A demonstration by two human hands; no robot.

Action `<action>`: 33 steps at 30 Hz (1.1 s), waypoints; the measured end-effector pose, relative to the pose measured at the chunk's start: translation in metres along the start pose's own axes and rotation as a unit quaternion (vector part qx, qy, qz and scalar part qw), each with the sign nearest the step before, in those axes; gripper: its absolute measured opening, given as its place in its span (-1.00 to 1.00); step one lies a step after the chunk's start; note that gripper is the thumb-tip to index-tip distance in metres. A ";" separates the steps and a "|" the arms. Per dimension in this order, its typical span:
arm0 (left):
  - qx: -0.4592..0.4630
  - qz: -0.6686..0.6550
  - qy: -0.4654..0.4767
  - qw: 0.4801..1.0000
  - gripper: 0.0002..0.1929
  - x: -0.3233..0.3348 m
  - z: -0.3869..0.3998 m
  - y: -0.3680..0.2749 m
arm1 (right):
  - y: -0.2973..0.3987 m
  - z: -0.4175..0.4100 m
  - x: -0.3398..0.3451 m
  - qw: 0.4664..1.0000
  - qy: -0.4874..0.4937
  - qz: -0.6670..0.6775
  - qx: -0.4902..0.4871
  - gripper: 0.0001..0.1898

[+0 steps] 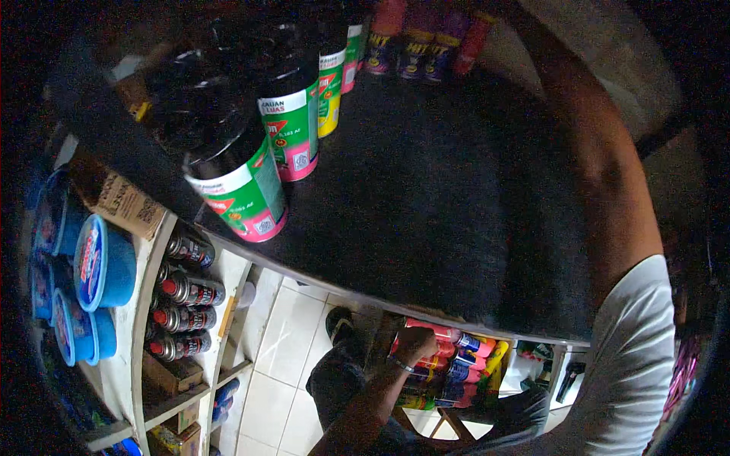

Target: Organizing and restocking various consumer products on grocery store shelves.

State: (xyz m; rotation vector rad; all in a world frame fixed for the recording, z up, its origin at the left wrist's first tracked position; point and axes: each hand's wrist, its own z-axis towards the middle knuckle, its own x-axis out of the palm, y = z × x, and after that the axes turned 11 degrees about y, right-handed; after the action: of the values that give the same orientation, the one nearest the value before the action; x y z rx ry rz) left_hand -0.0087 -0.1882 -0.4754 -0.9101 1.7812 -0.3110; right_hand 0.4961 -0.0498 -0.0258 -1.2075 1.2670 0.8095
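Observation:
My left hand [419, 345], with a band at the wrist, is on a carton packed with red, blue and yellow aerosol cans [465, 373], close to my legs. Its fingers are curled at the red cans [436, 330] on the far side; I cannot tell whether they grip one. On the right, my right arm [607, 148] in a white sleeve [633, 308] reaches over the dark shelf board [433, 211]. My right hand is beyond the top edge, out of view. Near that arm's far end stand purple HIT aerosol cans [419, 57].
Green, white and pink aerosol cans [245, 199] with black tops line the board's left part. At left, a white shelf unit [151, 268] holds blue plastic tubs [105, 265], red-capped canisters [185, 316] and cardboard boxes [171, 373]. Below lies a white tiled floor [285, 342].

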 end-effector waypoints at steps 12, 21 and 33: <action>0.018 -0.001 0.196 0.981 -0.50 -0.155 -0.011 -0.088 | -0.004 -0.089 -0.002 0.997 0.030 -0.071 -0.009 -0.56; 0.203 -0.031 -0.048 0.978 -0.44 -0.186 -0.033 -0.124 | 0.069 0.022 -0.209 0.984 -0.021 -0.178 0.015 -0.58; 0.234 -0.249 0.479 0.809 -0.39 -0.242 -0.116 -0.144 | 0.257 -0.340 -0.274 0.906 -0.014 0.423 -0.016 -0.51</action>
State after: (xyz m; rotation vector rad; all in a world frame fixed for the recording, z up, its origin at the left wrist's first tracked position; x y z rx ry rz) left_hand -0.0138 -0.1387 -0.1745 -0.8961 2.1293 -1.7292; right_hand 0.1143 -0.2717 0.2233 -0.6222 1.7773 1.4611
